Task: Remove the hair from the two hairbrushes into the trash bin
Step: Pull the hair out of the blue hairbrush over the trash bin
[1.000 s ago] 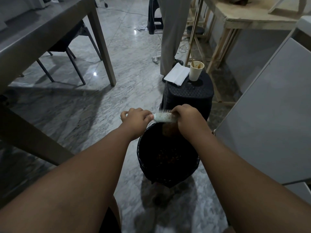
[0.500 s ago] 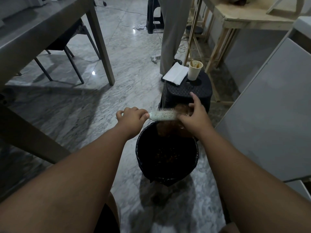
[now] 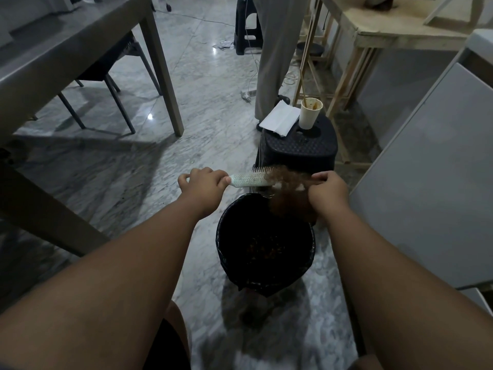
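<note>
My left hand point(image 3: 204, 184) grips the handle of a pale hairbrush point(image 3: 250, 179), held level with its bristles pointing up, just above the far rim of a black trash bin point(image 3: 310, 252). A thick clump of brown hair point(image 3: 289, 194) stretches from the brush head to my right hand point(image 3: 326, 192), which pinches it over the bin's far right edge. Some brown hair lies at the bottom of the bin. Only this one brush is in view.
Beyond the bin stands a black plastic stool point(image 3: 301, 149) with a paper cup point(image 3: 310, 113) and a white paper point(image 3: 280, 117) on it. A person's trouser leg point(image 3: 272, 57) stands behind it. A grey table point(image 3: 66, 46) is at left, a white cabinet point(image 3: 432, 169) at right.
My right hand has pulled away to the right from the brush head, drawing out a clump of brown hair that now hangs over the bin. The left hand keeps the brush steady.
</note>
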